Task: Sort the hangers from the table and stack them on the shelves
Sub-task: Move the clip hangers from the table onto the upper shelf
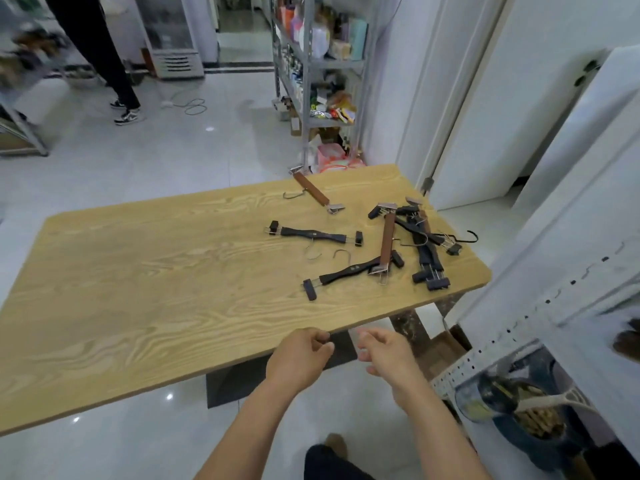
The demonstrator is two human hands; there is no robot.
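My left hand (pixel 298 358) and right hand (pixel 384 355) hover at the near edge of the table (pixel 138 289), fingers (pixel 320 336) loosely curled and holding nothing, ready to reach, I'd say. The hangers (pixel 415 244) lie tangled at the far right corner, with one brown hanger (pixel 311 192) apart from them. The heap's too knotted to count. The shelf (pixel 519 337) beside me is blurred and cut off.

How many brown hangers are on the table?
3: lone hanger by the table's far edge; middle hanger across a black hanger; buried hanger in the right pile. Others may hide.

Three brown hangers (pixel 310 190); two loose black hangers (pixel 313 233) — several more in a pile (pixel 429 261), count unclear.
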